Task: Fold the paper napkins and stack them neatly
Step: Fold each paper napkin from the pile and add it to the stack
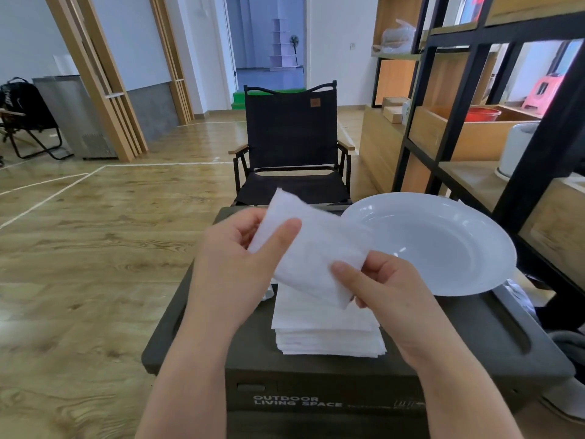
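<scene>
Mid-fold: both hands pinch one napkin (311,248) in the air.
Left hand (234,264) holds upper edge, right hand (386,289) lower corner; next, likely crease, then lay on the stack (326,327) beneath the hands.

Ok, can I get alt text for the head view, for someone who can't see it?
Two bare hands, left hand and right hand, pinch a white paper napkin above a stack of white paper napkins on a dark plastic storage box. An empty white round plate sits at the box's right, with a black folding chair behind.

Napkin stack (326,327) far edge hidden behind held napkin (311,248), shoe (566,403) at four o'clock cut off by frame edge
</scene>
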### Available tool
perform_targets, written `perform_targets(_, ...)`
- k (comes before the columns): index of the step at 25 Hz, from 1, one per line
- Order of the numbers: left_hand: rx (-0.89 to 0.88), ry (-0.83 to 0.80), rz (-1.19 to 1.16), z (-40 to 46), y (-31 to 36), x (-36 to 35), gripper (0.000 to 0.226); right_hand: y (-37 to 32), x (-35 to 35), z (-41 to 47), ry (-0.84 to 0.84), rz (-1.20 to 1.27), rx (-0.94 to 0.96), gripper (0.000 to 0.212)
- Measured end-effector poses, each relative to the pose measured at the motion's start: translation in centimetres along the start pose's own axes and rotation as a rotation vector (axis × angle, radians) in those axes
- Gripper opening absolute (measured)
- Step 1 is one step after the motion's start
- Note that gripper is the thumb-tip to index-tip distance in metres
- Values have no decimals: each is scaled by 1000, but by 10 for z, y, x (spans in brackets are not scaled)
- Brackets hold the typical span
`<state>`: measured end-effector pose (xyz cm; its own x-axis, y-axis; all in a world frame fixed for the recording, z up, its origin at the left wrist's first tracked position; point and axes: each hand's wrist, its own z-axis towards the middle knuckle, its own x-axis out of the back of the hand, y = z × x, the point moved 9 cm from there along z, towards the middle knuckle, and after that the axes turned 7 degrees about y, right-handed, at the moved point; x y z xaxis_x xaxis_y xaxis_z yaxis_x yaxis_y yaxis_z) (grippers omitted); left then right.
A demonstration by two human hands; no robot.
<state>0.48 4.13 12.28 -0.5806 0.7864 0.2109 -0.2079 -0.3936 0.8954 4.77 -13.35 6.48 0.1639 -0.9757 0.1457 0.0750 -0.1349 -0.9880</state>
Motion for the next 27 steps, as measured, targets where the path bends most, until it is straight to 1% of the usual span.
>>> perform_targets(1, 19, -21, 98, 0, -7, -4, 25, 6, 3, 3, 20, -48, -26, 25)
perform_targets(3, 99, -60, 257, 0, -27, -10, 47, 20, 13, 8, 121, -116, -70, 42)
perform_targets(4, 143, -82, 334, -1, -37, -14, 52, 23, 17, 10, 176, -169, -73, 46)
perform_targets(6, 199, -134, 483, -3, -57, -20, 51, 23, 20, 11, 241, -338, -45, 48)
perform_targets(9, 259, -194, 589, -7, -77, -26, 43, 23, 26, 10, 298, -562, -4, 48)
perform_targets(11, 300, -222, 610, -8, -84, -28, 39, 25, 28, 9, 298, -614, -28, 46)
perform_targets(14, 318, -213, 643, -7, -90, -26, 39, 30, 26, 8, 265, -699, -63, 46)
perform_targets(17, 359, -228, 697, -9, -100, -26, 46, 40, 23, 7, 231, -754, -116, 38)
perform_targets(18, 367, -226, 699, -8, -104, -25, 44, 41, 23, 7, 236, -765, -119, 36)
perform_targets(19, 364, -197, 682, -4, -105, -22, 37, 38, 25, 8, 250, -771, -105, 34)
perform_targets(21, 277, -58, 598, 9, -103, -7, 19, 25, 29, 7, 301, -754, -24, 31)
perform_targets(22, 200, -25, 585, 15, -102, -2, 24, 17, 31, 6, 333, -728, 30, 31)
perform_targets(24, 83, -81, 624, 20, -105, -5, 45, 5, 32, 4, 382, -656, 108, 31)
perform_targets(25, 46, -109, 656, 21, -108, -10, 49, 2, 32, 3, 387, -624, 123, 31)
perform_targets(27, -33, -105, 704, 20, -113, -19, 42, 2, 27, 3, 375, -586, 134, 30)
